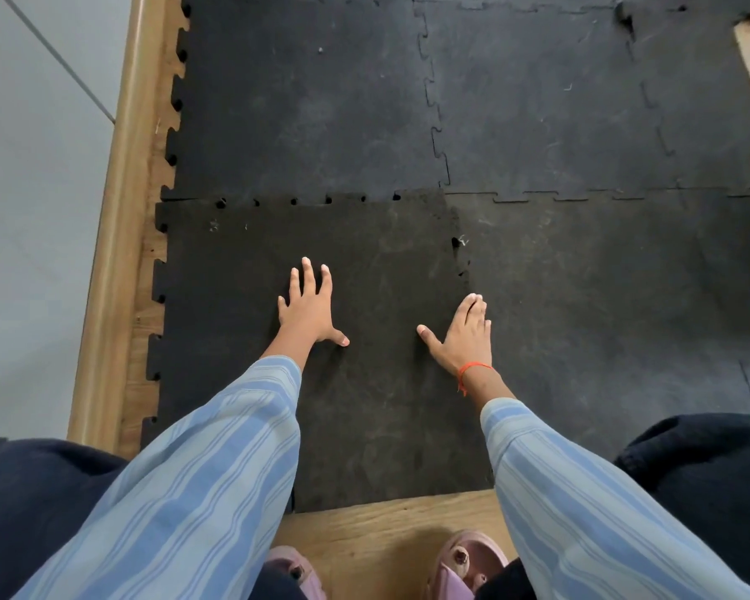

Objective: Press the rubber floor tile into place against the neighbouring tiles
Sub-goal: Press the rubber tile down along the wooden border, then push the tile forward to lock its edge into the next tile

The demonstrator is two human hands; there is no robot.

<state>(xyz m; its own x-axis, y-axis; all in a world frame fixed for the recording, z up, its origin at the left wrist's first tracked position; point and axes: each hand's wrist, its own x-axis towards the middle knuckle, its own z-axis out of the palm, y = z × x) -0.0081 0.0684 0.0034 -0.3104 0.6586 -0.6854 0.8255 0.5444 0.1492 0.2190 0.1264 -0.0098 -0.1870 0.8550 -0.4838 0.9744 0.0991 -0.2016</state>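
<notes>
An indoor room, perhaps a home gym: interlocking black rubber tiles (312, 101) cover wood-look flooring (390, 526) beside a skirting board (118, 236).

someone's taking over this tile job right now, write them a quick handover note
Left hand: open, palm flat on the rubber floor tile, near its middle. Holding nothing.
Right hand: open and flat near the tile's right edge, fingertips about at the seam with the right neighbouring tile.
Tile position: laid in the row's left end, against the far neighbouring tile and the right one, with wooden floor showing in front.
Done: tile is placed and roughly lined up.
Left: small gaps still show along the far seam and at one spot on the right seam, so press those interlocking edges down until flush.
</notes>
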